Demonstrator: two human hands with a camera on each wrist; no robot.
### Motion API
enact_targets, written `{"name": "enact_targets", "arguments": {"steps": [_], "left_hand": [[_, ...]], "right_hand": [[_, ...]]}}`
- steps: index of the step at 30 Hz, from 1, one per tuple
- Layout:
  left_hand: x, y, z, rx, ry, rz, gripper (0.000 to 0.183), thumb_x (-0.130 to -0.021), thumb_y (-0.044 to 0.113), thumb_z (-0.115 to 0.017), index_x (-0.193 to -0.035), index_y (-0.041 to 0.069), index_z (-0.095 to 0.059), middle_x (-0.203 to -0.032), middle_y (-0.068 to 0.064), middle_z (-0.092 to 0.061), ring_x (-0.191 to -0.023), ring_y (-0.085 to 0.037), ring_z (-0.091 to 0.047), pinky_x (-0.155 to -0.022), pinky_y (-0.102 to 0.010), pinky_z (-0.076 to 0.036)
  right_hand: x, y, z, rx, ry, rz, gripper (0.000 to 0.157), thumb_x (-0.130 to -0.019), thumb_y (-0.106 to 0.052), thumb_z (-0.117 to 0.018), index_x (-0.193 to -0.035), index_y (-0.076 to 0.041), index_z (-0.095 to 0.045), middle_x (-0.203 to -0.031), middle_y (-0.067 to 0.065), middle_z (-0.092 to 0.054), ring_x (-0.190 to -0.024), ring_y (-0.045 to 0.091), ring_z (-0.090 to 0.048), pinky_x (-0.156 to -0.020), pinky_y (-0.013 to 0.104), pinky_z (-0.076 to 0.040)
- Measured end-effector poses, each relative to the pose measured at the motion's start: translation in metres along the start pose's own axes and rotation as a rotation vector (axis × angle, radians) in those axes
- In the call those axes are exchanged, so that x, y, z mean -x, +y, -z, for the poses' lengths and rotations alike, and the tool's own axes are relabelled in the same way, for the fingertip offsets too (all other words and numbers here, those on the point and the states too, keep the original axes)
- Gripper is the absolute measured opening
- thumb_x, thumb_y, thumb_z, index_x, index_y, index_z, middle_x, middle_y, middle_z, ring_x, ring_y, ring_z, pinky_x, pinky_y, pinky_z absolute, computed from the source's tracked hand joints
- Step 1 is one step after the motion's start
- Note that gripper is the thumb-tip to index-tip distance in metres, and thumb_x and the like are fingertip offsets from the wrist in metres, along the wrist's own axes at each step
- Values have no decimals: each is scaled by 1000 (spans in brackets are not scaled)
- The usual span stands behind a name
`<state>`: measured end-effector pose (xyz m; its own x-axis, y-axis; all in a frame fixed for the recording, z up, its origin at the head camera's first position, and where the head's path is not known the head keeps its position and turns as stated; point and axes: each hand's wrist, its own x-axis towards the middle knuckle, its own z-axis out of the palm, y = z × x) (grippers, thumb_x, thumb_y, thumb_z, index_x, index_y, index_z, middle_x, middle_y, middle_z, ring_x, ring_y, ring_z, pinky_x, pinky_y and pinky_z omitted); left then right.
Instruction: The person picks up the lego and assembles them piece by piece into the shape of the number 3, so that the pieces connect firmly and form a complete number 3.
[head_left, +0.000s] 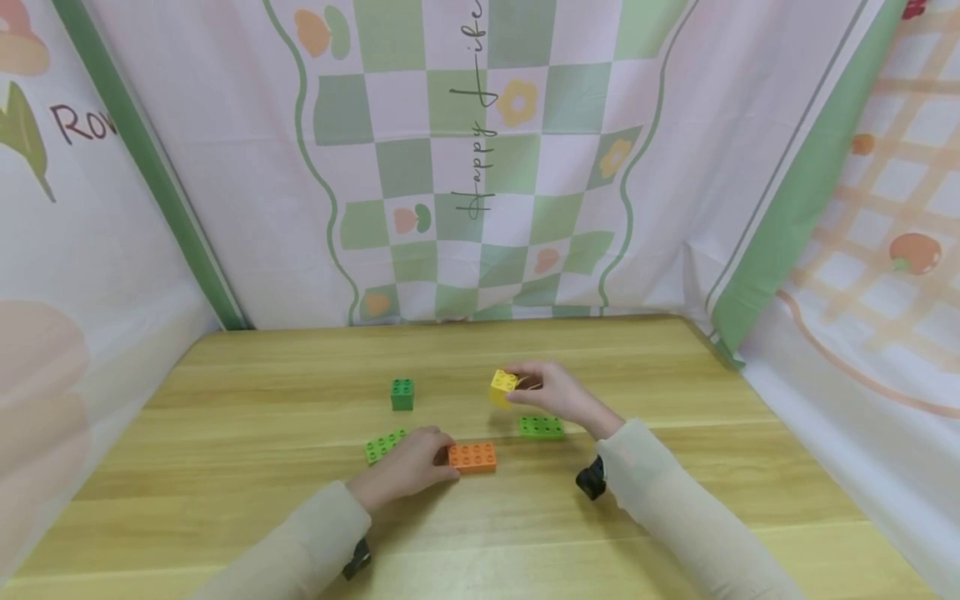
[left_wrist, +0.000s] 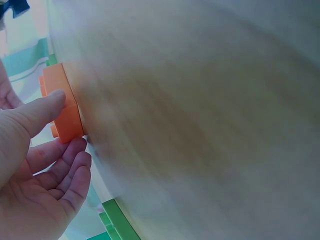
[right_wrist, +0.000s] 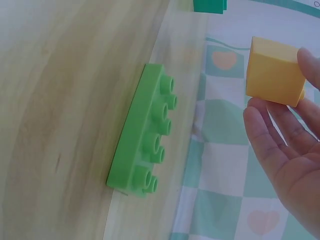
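Between the thumb and fingers of my right hand [head_left: 558, 395] is a small yellow toy building brick [head_left: 502, 386], held above the table with its studs up. In the right wrist view, the thumb is on one side of the yellow brick [right_wrist: 274, 72] and the fingers on the other. My left hand [head_left: 408, 465] grips the left end of an orange brick [head_left: 472, 457] lying on the table. The left wrist view shows the thumb across the side of the orange brick [left_wrist: 64, 105] and fingertips at its end.
A long light green brick [head_left: 542, 427] lies below the right hand. Another light green brick [head_left: 385, 446] is partly hidden behind the left hand. Farther back stands a small dark green brick [head_left: 402, 395]. Printed curtains [head_left: 480, 167] border the wooden table [head_left: 465, 533].
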<state>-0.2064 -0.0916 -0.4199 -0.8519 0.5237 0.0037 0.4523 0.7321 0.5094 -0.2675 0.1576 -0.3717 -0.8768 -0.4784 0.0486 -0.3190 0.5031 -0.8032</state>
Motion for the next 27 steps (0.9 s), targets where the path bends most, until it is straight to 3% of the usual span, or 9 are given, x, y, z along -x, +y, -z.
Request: {"name": "enact_targets", "arguments": {"steps": [27], "left_hand": [[-1, -1, 0, -33, 0, -27, 38, -81, 27, -71, -107, 0, -64, -87, 1, -58, -74, -7, -50, -66, -23, -45]], "right_hand": [[12, -8, -10, 9, -103, 70, 49, -85, -22, -67, -127, -1, -53, -112, 13, -60, -93, 23, -58, -77, 34, -50]]}}
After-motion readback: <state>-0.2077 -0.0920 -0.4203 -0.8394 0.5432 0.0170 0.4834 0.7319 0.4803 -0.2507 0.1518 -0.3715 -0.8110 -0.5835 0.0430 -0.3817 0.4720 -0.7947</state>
